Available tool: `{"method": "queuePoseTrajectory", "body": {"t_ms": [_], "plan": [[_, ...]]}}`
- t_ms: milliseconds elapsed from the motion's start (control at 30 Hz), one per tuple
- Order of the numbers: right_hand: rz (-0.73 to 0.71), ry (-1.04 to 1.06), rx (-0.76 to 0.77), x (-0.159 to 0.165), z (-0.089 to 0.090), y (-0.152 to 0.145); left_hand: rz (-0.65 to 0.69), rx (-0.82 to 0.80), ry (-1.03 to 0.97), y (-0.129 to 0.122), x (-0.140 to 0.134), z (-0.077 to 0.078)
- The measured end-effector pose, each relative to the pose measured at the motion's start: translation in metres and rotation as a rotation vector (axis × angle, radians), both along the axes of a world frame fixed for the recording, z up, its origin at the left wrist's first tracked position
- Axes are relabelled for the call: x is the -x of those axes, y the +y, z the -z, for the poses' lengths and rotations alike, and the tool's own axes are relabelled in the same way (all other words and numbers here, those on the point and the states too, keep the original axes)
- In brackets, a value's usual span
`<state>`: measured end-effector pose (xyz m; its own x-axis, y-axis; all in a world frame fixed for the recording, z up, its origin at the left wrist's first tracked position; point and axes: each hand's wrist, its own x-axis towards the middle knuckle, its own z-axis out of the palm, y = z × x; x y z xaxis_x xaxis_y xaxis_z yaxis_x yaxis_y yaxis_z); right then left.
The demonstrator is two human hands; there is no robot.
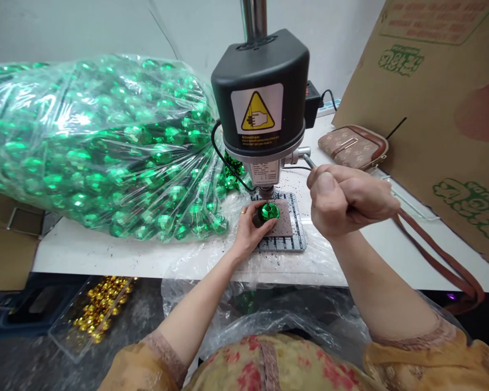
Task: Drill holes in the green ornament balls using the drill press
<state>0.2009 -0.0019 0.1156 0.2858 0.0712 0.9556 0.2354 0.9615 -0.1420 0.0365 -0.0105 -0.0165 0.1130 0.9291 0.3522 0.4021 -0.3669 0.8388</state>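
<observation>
Shiny green ball (270, 210) is being pinched by the left hand (250, 229), seemingly for steadiness; above it, a silver metal lever (308, 161) is being gripped by the right hand (346, 201).

Drill press (263, 64): yellow hand-warning triangle (258, 112) on sticker (239, 104), "Attention" (250, 137) beneath, finer lines (257, 142) illegible. Cardboard box (426, 122): green and red print (401, 60), unreadable.

the one camera here sits up on the person's head, facing forward and down past their floral top (236, 364) to the white table (106, 254). it's close in, the drill press (261, 117) looming upper middle, the wall (85, 24) backing the view.
</observation>
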Motion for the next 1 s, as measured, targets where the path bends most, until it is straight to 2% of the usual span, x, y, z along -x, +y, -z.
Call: {"method": "queuePoseTrajectory", "body": {"t_ms": [133,233,300,400,533,633,733,800,900,1000], "plan": [[-0.036,-0.084,-0.03,-0.003,0.005,-0.002,0.0,-0.006,0.003,0.0,-0.001,-0.001],[-0.016,-0.06,-0.001,-0.001,0.0,-0.007,0.002,-0.004,-0.007,-0.001,-0.001,-0.001],[-0.004,-0.004,0.087,0.002,-0.012,-0.009,-0.007,0.012,-0.019,-0.001,-0.001,0.0],[-0.066,0.097,0.234,0.005,-0.037,-0.008,-0.011,0.063,-0.038,0.0,-0.001,0.001],[-0.062,0.136,0.332,0.005,-0.061,-0.001,-0.002,0.092,-0.111,0.0,-0.002,0.0],[-0.048,0.137,0.369,0.003,-0.063,0.004,-0.039,0.042,-0.145,-0.012,-0.002,-0.005],[-0.046,0.085,0.387,0.001,-0.058,0.005,-0.028,-0.115,-0.08,-0.042,0.003,-0.008],[-0.041,0.049,0.384,-0.001,-0.056,0.005,0.074,-0.229,0.019,-0.071,0.011,-0.006],[-0.02,0.031,0.374,-0.002,-0.057,0.004,0.365,-0.345,0.219,-0.112,0.026,0.007],[-0.016,0.069,0.387,0.0,-0.059,0.003,0.552,-0.38,0.396,-0.138,0.039,0.023]]}}
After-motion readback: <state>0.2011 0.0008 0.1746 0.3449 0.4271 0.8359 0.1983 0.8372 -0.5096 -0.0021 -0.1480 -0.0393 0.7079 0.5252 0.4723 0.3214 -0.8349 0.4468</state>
